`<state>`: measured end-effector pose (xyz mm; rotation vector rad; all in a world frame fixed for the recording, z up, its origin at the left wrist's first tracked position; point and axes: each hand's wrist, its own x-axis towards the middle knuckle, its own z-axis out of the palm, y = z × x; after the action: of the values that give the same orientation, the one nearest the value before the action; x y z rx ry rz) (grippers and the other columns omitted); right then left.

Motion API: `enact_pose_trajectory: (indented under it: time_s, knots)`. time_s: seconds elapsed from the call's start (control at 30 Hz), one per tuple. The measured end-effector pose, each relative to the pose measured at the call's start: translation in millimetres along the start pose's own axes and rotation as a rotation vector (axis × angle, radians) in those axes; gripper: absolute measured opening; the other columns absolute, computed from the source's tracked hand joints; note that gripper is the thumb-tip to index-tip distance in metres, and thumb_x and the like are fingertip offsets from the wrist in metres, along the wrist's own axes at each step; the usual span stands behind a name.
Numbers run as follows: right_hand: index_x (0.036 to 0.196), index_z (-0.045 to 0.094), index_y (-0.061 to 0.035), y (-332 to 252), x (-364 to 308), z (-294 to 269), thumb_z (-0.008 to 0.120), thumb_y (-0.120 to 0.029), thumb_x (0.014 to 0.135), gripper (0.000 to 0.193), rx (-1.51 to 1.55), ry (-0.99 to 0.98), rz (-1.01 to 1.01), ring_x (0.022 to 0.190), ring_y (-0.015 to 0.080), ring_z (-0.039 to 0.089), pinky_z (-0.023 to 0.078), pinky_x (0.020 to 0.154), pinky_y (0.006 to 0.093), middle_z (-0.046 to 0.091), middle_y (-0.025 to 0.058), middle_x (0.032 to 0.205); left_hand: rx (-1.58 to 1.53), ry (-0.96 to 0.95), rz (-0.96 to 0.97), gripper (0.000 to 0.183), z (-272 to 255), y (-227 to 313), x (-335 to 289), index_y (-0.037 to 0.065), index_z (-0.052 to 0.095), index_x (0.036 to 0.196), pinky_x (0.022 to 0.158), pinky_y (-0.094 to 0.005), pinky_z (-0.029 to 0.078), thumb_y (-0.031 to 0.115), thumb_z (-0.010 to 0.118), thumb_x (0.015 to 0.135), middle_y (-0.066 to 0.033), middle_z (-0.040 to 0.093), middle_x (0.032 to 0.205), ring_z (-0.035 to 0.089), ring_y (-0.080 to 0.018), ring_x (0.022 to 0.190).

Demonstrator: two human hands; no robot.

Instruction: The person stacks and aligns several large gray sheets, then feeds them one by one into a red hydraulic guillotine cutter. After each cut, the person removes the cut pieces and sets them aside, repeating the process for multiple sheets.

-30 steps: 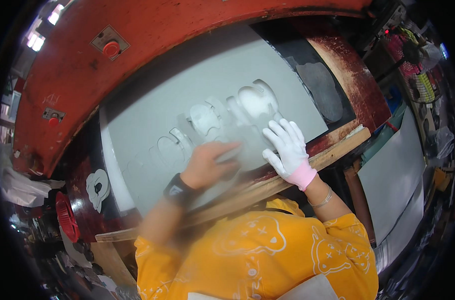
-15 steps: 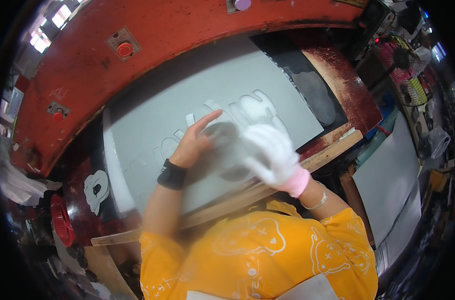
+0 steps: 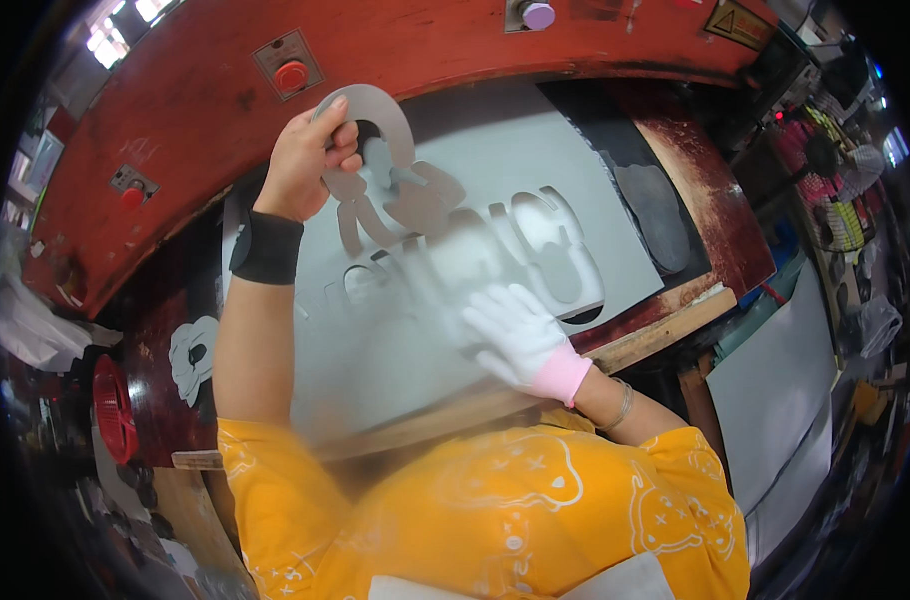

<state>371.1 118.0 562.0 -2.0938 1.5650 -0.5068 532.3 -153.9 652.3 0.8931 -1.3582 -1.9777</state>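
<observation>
My bare left hand (image 3: pixel 303 162), with a black band at its wrist, is raised over the far left part of the sheet. Its thumb and fingers close on a grey arch-shaped cut-out (image 3: pixel 387 110). Further grey flat pieces (image 3: pixel 425 203) show just below the arch; whether they are joined to it I cannot tell. My right hand (image 3: pixel 515 335), in a white glove with a pink cuff, rests with spread fingers on the pale grey sheet (image 3: pixel 385 355). Beyond its fingertips, curved shapes are cut through the sheet, and a dark gap (image 3: pixel 583 315) shows at one edge.
A red machine beam (image 3: pixel 415 50) with a red push button (image 3: pixel 291 75) spans the far side. White flower-like cut-outs (image 3: pixel 193 358) lie left, near a red basket (image 3: pixel 115 410). A dark grey pad (image 3: pixel 655 215) lies right. A wooden strip (image 3: pixel 665 328) edges the near side.
My left hand has moved up and left from the sheet's middle, lifting the grey arch-shaped cut-out. My right hand has shifted slightly left and nearer, and now lies spread.
</observation>
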Motion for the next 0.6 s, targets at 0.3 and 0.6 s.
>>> enact_pose_trajectory:
  time_s: [0.3,0.6]
  knots:
    - [0.129,0.053,-0.0059,-7.2,2.3,-1.9,0.07,-0.022,0.077,0.058,-0.056,-0.031,0.028,0.127,0.0373,0.044,0.031,0.11,0.0491,0.052,0.0164,0.134,0.01,0.078,0.203,0.026,-32.8,39.3,7.7,0.009,0.049,0.079,0.058,-0.0265,0.041,0.026,0.049,0.099,0.0009,0.046,0.069,0.044,-0.0107,0.06]
    - [0.128,0.054,-0.0047,-8.2,-0.6,5.6,0.069,-0.023,0.077,0.056,-0.031,0.083,-0.002,0.126,0.038,0.044,0.03,0.11,0.049,0.053,0.0167,0.133,0.896,-0.144,0.633,0.032,-51.1,52.5,-58.3,0.005,0.064,0.119,0.079,-0.0294,0.05,0.007,0.051,0.09,-0.007,0.065,0.088,0.06,-0.0138,0.079]
